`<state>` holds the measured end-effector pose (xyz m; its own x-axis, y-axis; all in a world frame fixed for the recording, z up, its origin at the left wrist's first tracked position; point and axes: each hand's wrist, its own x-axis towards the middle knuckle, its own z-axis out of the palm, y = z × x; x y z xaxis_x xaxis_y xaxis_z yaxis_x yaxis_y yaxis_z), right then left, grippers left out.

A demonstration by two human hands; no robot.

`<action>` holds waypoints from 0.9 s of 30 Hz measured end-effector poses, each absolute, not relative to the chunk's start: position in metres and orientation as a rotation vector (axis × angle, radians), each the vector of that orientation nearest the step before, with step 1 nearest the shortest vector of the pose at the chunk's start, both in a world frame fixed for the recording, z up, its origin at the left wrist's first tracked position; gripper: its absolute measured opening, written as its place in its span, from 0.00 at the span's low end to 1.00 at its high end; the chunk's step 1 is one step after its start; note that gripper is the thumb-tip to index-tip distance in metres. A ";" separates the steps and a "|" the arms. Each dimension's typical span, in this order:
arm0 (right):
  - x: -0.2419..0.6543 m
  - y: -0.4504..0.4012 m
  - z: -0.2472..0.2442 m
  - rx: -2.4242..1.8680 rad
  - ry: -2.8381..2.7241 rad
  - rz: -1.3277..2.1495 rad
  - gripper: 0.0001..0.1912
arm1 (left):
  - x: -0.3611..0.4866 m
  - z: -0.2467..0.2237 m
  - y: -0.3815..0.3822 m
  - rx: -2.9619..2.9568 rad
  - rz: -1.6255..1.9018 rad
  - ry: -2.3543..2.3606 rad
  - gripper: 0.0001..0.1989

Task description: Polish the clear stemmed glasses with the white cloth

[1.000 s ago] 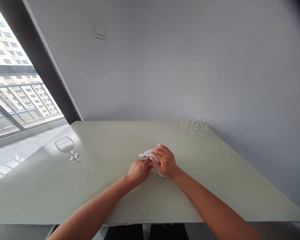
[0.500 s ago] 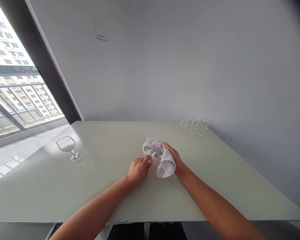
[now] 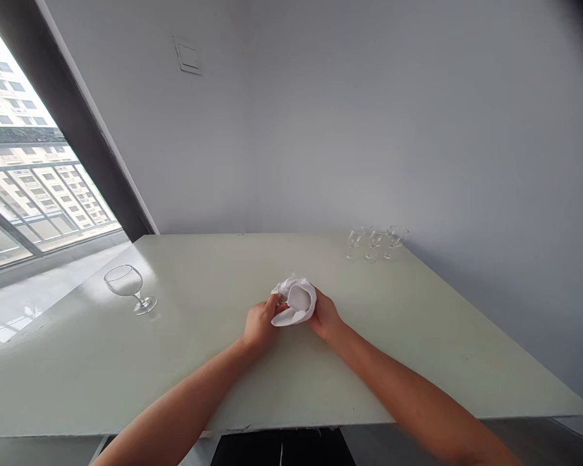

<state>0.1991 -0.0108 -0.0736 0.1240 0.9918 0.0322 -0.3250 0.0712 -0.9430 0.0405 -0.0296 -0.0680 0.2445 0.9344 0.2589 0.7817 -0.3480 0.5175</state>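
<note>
The left hand (image 3: 261, 323) has its thumb and fingers pinching a clear shiny glass piece (image 3: 281, 299), which is partly hidden. The right hand (image 3: 324, 314) holds a soft white cloth (image 3: 300, 298) bunched against it; its fingertips are behind the folds, so I cannot tell if they are spread. All this is at the middle of the pale green glossy table (image 3: 418, 336), between a clear round-bowled stemmed glass (image 3: 125, 281) and three small clear stemmed glasses (image 3: 376, 238).

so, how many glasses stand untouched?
4: one glass at left, three glasses far right. Apparently a fifth glass, partly hidden by white cloth, between left hand and right hand.
</note>
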 end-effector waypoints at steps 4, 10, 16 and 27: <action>0.197 -0.014 -0.072 -0.915 -0.703 1.427 0.15 | 0.038 -0.064 -0.029 2.369 0.673 1.652 0.14; 0.188 -0.030 -0.053 -0.799 -0.622 1.603 0.10 | 0.032 -0.057 -0.027 2.463 0.496 1.787 0.29; 0.181 -0.036 -0.058 -0.954 -0.827 1.466 0.16 | 0.035 -0.056 -0.024 2.504 0.453 1.785 0.28; 0.177 -0.046 -0.062 -1.129 -1.350 1.080 0.12 | 0.034 -0.059 -0.017 2.448 0.436 1.881 0.22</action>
<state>0.1765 -0.0457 -0.0619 -0.0340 0.9875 0.1540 0.0664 0.1560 -0.9855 0.0337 -0.0173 -0.0593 0.2331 0.9506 0.2051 0.9439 -0.2719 0.1874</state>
